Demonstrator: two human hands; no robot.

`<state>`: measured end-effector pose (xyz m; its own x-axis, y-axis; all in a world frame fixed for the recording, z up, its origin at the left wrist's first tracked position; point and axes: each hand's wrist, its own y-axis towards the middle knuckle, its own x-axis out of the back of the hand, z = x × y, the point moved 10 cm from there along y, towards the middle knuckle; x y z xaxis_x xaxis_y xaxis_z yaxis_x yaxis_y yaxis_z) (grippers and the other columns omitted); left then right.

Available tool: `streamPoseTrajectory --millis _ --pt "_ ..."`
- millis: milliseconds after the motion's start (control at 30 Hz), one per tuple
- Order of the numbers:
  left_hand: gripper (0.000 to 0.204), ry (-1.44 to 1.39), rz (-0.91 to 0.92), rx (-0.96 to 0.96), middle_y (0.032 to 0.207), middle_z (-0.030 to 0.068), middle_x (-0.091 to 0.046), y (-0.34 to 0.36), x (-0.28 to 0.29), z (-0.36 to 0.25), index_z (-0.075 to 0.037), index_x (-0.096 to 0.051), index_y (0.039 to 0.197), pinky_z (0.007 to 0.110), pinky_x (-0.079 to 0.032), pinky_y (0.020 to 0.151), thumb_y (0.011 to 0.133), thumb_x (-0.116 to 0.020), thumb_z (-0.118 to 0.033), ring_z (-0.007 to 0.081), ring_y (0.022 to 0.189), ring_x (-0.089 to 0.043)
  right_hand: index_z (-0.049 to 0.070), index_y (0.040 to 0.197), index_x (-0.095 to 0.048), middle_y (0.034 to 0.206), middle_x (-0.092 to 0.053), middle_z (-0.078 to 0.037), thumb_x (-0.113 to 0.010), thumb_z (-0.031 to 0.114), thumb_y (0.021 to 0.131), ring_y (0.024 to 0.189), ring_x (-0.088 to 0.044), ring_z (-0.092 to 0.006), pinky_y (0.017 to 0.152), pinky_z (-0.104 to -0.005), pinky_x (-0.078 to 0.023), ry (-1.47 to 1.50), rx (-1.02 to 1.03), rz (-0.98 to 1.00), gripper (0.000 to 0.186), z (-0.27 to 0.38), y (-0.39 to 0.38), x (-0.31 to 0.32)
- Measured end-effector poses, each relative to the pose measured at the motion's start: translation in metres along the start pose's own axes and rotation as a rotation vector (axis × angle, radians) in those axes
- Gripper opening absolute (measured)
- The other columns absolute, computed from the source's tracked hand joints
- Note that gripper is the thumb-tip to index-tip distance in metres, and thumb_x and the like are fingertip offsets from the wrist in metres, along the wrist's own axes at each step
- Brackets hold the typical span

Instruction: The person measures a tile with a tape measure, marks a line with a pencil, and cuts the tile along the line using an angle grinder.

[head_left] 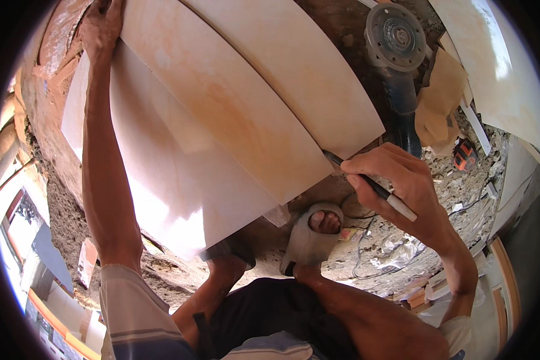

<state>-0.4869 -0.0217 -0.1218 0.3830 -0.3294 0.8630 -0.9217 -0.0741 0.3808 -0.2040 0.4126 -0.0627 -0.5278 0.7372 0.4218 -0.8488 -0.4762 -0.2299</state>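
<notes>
My left hand (pixel 100 30) is at the upper left, its fingers closed on the edge of a cream, marble-patterned board strip (pixel 219 84). A second strip (pixel 327 72) lies along its right side, and a larger pale board (pixel 138 156) lies underneath. My right hand (pixel 393 183) holds a black marker with a pale end (pixel 404 206), its tip at the lower right end of the middle strip, beside the seam. My bare legs and grey sandals (pixel 303 237) show below the boards.
An angle grinder (pixel 396 39) lies at the upper right beside torn brown card (pixel 438 105), more pale boards (pixel 492 60) and an orange-and-black tape measure (pixel 464 155). Rough ground (pixel 390 258) carries cables and debris. Offcuts (pixel 51 246) and other clutter line the left edge.
</notes>
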Motion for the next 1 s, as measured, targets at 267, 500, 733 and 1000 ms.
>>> streamPoseTrajectory --millis 267,500,733,1000 --pt "0.074 0.05 0.093 0.115 0.128 0.0227 -0.078 0.021 -0.007 0.07 -0.007 -0.077 0.134 0.045 -0.053 0.109 0.097 -0.068 -0.07 0.0373 0.122 -0.073 0.0 0.113 -0.075 0.095 -0.077 -0.014 -0.078 0.006 0.097 0.088 -0.076 -0.027 0.077 -0.0371 -0.057 0.038 -0.31 0.293 0.018 -0.024 -0.078 -0.016" --pt "0.06 0.193 -0.047 -0.025 0.115 0.0257 -0.077 0.007 0.011 0.004 -0.007 -0.081 0.122 0.054 -0.046 0.112 0.106 -0.06 -0.061 0.0441 0.123 -0.065 0.0 0.133 -0.067 0.117 -0.074 -0.015 -0.065 0.021 0.112 0.103 -0.075 -0.022 0.085 -0.0354 -0.061 0.66 -0.56 -0.406 0.029 -0.072 -0.106 -0.08" --pt "0.061 0.145 -0.045 -0.065 0.116 0.0272 -0.077 -0.003 0.018 -0.007 -0.001 -0.079 0.12 0.056 -0.043 0.114 0.11 -0.056 -0.056 0.0471 0.126 -0.061 -0.006 0.145 -0.053 0.145 -0.06 -0.021 -0.065 0.02 0.112 0.121 -0.069 -0.0226 0.098 -0.0373 -0.064 1.176 -0.497 -0.631 0.043 -0.041 -0.087 -0.14" --pt "0.063 0.03 0.133 0.102 0.09 0.0207 -0.075 -0.035 0.046 -0.009 0.006 -0.076 0.11 0.049 -0.055 0.078 0.111 -0.058 -0.054 0.0343 0.078 -0.068 -0.004 0.141 -0.053 0.125 -0.071 -0.016 -0.071 0.005 0.104 0.111 -0.074 -0.0197 0.091 -0.0332 -0.065 1.111 -0.687 -0.67 0.042 -0.052 -0.119 -0.143"
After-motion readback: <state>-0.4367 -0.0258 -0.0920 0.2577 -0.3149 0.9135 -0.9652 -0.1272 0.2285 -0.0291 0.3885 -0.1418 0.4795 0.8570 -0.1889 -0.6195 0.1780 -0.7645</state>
